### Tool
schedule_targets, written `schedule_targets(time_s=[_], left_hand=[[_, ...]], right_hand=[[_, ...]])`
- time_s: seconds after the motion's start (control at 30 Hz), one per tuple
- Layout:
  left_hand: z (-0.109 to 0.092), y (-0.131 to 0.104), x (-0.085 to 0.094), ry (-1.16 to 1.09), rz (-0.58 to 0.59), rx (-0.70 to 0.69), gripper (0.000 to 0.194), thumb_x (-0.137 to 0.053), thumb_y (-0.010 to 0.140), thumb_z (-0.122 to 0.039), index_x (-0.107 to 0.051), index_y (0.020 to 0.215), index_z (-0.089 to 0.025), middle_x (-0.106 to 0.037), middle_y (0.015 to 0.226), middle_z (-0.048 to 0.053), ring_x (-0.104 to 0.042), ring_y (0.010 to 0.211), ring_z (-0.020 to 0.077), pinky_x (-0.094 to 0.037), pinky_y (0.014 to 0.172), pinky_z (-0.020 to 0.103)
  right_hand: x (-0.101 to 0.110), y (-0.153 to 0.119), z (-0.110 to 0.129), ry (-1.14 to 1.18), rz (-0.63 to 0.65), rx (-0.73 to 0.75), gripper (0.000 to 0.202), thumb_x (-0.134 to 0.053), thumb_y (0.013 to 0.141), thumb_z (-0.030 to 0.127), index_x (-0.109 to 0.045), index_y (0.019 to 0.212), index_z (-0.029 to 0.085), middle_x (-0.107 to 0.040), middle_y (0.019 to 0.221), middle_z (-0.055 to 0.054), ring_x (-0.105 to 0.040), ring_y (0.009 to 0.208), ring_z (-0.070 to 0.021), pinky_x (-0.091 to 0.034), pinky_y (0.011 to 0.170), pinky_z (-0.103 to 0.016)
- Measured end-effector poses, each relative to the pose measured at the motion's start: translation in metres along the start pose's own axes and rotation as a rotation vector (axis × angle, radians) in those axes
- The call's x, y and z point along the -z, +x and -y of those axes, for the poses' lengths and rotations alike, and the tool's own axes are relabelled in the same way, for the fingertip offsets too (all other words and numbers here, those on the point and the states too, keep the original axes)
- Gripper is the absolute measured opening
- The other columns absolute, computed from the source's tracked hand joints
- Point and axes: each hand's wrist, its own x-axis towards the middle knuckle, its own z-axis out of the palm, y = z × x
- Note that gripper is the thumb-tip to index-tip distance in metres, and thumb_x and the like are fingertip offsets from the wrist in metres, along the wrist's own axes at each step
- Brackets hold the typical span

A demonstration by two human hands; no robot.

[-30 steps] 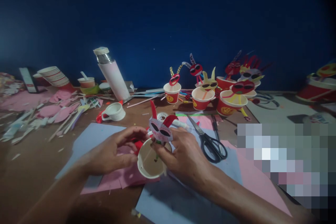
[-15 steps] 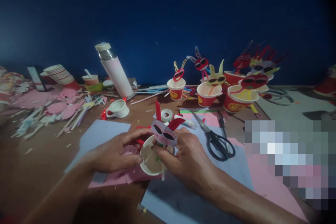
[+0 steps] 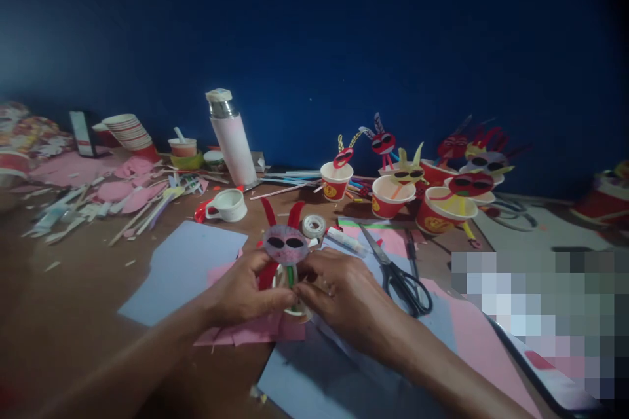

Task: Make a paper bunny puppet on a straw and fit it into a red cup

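Observation:
A grey paper face [image 3: 285,245] with two black eye shapes and two red ears stands upright over a paper cup [image 3: 296,316] at the front centre. Beneath the face runs a green and white stem [image 3: 291,278]. From the left, my left hand [image 3: 250,288] curls round the cup, its thumb reaching toward the stem. My right hand [image 3: 344,285] pinches the stem from the right, just below the face. Both hands cover much of the cup. Scissors [image 3: 405,281] with black handles lie right of my right hand.
Several red cups [image 3: 388,200] with paper faces stand at the back right. A white flask [image 3: 233,144], a white mug [image 3: 228,205] and a tape roll [image 3: 313,226] are behind the hands. Paper scraps [image 3: 132,193] cover the left; blue paper [image 3: 184,272] lies nearer.
The face has turned from tilted to upright and moved left. My left hand has shifted right, closer to the stem. The view has moved slightly.

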Motion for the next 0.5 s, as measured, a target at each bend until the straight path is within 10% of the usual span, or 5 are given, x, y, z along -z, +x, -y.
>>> schedule_targets(time_s=[0.27, 0.5], left_hand=[[0.0, 0.003, -0.017, -0.156, -0.219, 0.128, 0.032, -0.062, 0.077, -0.042, -0.067, 0.086, -0.011, -0.07, 0.086, 0.009, -0.064, 0.084, 0.0247, -0.052, 0.077, 0.037], [-0.007, 0.0, -0.016, -0.068, -0.297, 0.069, 0.025, -0.06, 0.079, -0.032, -0.065, 0.097, -0.017, -0.069, 0.091, 0.006, -0.062, 0.083, 0.0218, -0.051, 0.078, 0.036]], right_hand=[[0.004, -0.007, -0.011, 0.233, -0.065, 0.014, 0.025, -0.049, 0.084, 0.007, -0.067, 0.095, 0.022, -0.071, 0.101, -0.003, -0.064, 0.094, -0.0159, -0.046, 0.082, -0.026], [0.017, -0.007, -0.012, 0.259, -0.127, 0.099, 0.025, -0.047, 0.082, 0.003, -0.062, 0.091, 0.02, -0.066, 0.096, -0.004, -0.06, 0.092, -0.0152, -0.047, 0.079, -0.027]])
